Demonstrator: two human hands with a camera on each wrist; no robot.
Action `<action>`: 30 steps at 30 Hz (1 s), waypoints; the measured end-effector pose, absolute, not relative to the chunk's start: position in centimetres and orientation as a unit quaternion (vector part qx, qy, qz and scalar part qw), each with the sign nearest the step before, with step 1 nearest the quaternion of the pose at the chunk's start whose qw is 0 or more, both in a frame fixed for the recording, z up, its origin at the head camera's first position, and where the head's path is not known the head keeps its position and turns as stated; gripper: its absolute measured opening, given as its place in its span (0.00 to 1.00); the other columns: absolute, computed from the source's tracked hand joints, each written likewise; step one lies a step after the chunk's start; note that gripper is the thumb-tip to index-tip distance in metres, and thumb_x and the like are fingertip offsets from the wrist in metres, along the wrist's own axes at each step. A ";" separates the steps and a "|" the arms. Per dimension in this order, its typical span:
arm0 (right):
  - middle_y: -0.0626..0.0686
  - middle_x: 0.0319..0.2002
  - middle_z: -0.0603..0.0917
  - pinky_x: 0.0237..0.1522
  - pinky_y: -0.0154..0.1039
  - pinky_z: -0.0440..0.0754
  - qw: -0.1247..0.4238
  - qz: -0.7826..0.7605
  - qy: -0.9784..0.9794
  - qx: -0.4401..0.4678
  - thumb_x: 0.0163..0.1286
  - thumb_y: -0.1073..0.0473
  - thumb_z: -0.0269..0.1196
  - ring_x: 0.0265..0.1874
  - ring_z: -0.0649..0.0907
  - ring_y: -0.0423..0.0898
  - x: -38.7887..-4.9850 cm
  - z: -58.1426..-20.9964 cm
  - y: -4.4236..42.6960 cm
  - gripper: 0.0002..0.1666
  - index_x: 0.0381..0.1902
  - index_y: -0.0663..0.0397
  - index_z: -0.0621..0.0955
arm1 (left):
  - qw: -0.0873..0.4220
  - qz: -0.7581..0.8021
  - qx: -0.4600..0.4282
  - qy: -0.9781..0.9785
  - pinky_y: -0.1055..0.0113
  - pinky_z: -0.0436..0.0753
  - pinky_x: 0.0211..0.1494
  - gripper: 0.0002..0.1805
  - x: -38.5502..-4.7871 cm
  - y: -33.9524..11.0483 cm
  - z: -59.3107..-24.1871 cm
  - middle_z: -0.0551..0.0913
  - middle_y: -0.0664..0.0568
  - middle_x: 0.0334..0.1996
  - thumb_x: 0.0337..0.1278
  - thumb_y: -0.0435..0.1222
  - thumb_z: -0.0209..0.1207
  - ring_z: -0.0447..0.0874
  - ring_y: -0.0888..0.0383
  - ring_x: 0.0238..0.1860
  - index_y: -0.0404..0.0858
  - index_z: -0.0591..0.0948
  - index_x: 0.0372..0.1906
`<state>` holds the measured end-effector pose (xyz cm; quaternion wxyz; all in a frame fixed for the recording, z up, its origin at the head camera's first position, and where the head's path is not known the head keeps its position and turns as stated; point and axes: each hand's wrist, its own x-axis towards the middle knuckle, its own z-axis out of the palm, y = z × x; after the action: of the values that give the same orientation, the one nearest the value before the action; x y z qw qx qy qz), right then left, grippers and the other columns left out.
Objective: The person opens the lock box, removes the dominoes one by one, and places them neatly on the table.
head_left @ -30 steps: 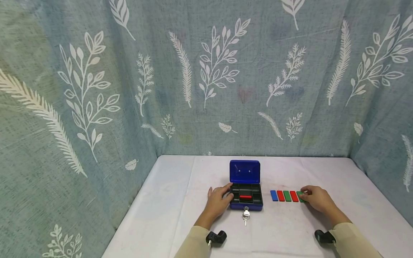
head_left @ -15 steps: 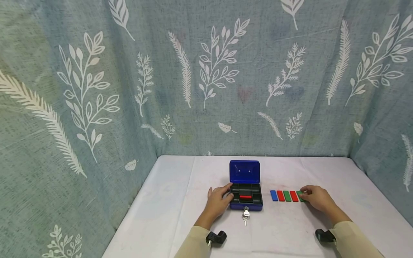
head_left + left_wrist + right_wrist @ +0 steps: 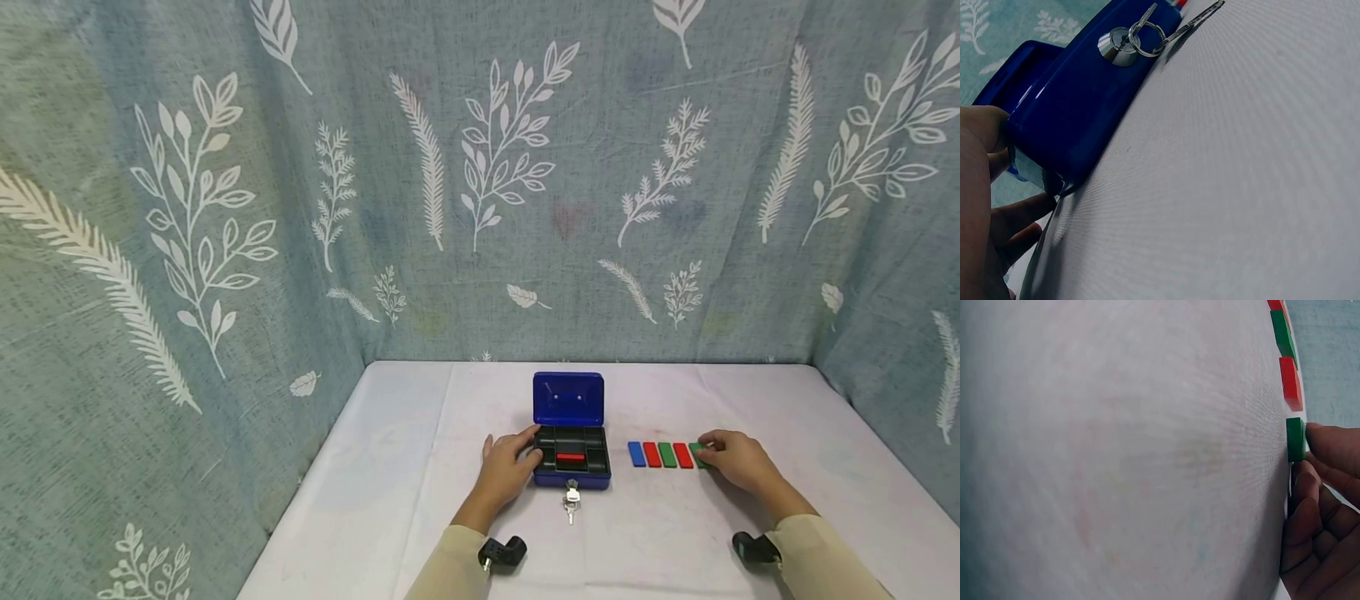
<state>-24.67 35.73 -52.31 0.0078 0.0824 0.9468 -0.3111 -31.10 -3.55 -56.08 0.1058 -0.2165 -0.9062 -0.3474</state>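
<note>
A blue cash box [image 3: 572,481] stands with its lid [image 3: 568,398] raised, showing a black tray [image 3: 583,437] with compartments. One red block [image 3: 571,457] is in the tray's front middle compartment. My left hand [image 3: 504,471] rests against the box's left side, thumb nearer the front and fingers spread toward the back corner. To the right of the box, a blue block [image 3: 637,454], red blocks [image 3: 652,455] and green blocks [image 3: 667,455] lie in a row. With thumb and fingertips, my right hand [image 3: 738,460] pinches the green block [image 3: 1296,439] at the right end.
Keys [image 3: 572,507] on a ring hang from the front lock [image 3: 1118,47] of the box, reaching onto the white tablecloth [image 3: 420,417]. A leaf-patterned curtain [image 3: 480,317] surrounds the table at the back and sides.
</note>
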 end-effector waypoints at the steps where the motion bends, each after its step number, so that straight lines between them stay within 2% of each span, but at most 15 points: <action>1: 0.55 0.37 0.81 0.39 0.52 0.77 0.007 -0.309 0.947 0.081 0.67 0.54 0.63 0.36 0.78 0.51 -24.6 -52.3 35.7 0.24 0.52 0.69 0.79 | 0.105 -0.347 -0.216 -0.907 0.36 0.49 0.69 0.25 -31.1 -3.5 -56.1 0.83 0.58 0.52 0.62 0.48 0.54 0.76 0.53 0.58 0.53 0.77 0.65; 8: 0.56 0.37 0.82 0.38 0.51 0.77 0.006 -0.309 0.948 0.081 0.68 0.54 0.62 0.36 0.79 0.51 -24.5 -51.8 35.8 0.24 0.52 0.70 0.78 | 0.109 -0.350 -0.216 -0.905 0.36 0.48 0.69 0.25 -31.1 -3.5 -56.1 0.83 0.58 0.52 0.62 0.47 0.54 0.76 0.53 0.58 0.53 0.77 0.65; 19: 0.55 0.36 0.79 0.28 0.41 0.77 0.014 -0.336 0.938 0.087 0.67 0.57 0.63 0.31 0.76 0.48 -24.4 -51.1 34.9 0.23 0.53 0.68 0.78 | 0.109 -0.350 -0.217 -0.905 0.35 0.49 0.68 0.25 -31.1 -3.5 -56.0 0.83 0.56 0.52 0.61 0.48 0.55 0.76 0.52 0.58 0.52 0.77 0.64; 30: 0.54 0.36 0.79 0.30 0.41 0.77 0.001 -0.347 0.934 0.089 0.66 0.56 0.65 0.33 0.75 0.49 -25.3 -51.3 31.7 0.22 0.53 0.65 0.80 | 0.105 -0.351 -0.217 -0.905 0.36 0.48 0.69 0.25 -31.1 -3.6 -56.0 0.83 0.56 0.54 0.62 0.47 0.54 0.76 0.52 0.58 0.53 0.77 0.65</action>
<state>-25.28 31.73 -51.30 0.0009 0.0889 0.9335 -0.3474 -31.10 -3.61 -56.05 0.1049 -0.2166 -0.9048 -0.3513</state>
